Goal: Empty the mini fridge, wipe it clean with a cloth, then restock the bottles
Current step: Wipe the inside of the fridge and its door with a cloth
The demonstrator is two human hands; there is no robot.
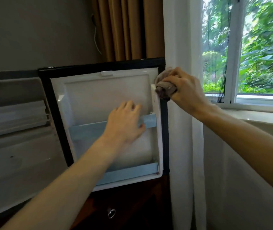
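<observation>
The mini fridge door (pixel 89 97) stands swung open in the middle, its white inner liner facing me inside a black frame. Two pale blue shelf rails cross it, an upper rail (pixel 86 130) and a lower rail (pixel 129 173). My left hand (pixel 124 125) lies flat on the liner over the upper rail, thumb hooked at the rail. My right hand (pixel 183 90) grips a bunched grey-brown cloth (pixel 164 88) against the door's upper right edge. The fridge's open interior (pixel 16 130) shows at the left, with no bottles in sight.
A white sheer curtain (pixel 180 146) hangs right beside the door's right edge, with brown drapes (pixel 125 27) behind. A window (pixel 248 47) and its sill (pixel 256 117) fill the right. Below the door is a dark wooden cabinet with a metal knob (pixel 111 212).
</observation>
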